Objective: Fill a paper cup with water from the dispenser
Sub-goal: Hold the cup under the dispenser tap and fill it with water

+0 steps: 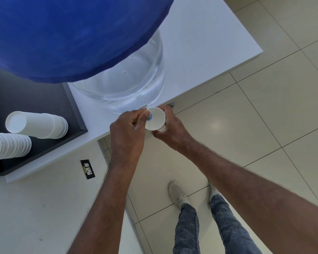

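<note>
Two hands: right hand (170, 130) holds cup (155, 119), left hand (128, 128) on tap (149, 116).

White counter (200, 52) bears water dispenser (128, 81) and black tray (35, 99).

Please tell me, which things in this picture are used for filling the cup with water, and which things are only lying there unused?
In use:
- paper cup, in the grip of the right hand
- blue tap, worked by the left hand
- water bottle with blue cover

Unused:
- two stacks of spare cups on their sides
- dark tray beneath them
- wall socket
</note>
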Available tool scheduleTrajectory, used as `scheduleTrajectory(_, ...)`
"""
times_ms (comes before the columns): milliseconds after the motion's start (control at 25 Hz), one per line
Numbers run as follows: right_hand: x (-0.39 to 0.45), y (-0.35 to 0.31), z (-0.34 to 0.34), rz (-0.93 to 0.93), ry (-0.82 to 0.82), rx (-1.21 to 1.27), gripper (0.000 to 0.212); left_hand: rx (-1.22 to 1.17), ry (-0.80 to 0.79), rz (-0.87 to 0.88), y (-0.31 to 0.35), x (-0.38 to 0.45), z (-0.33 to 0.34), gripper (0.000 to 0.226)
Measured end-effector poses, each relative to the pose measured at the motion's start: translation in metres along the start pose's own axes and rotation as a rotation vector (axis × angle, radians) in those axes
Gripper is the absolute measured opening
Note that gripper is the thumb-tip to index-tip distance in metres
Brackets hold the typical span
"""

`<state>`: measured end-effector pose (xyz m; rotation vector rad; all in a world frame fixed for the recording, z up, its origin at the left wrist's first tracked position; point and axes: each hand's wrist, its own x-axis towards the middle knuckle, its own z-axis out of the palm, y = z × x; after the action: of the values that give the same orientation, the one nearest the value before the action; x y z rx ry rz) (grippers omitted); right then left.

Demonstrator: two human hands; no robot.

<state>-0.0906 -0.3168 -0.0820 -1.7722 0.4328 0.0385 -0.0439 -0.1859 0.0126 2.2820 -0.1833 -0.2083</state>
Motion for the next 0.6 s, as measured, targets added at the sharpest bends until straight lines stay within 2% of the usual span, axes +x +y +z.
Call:
scheduleTrajectory(240,0.0007,0.0035,0.0001,-0.006,0.009,-0.011,0.062,-0.017,0.016,0.022,-0.0001,-0.0006,-0.0024,0.026)
scheduleTrajectory(600,0.0028,0.006,0.0021,0.0,0.019,-0.021,0.061,0.155,0.021,0.238,-0.0033,-0.0059,-0.0054,0.022)
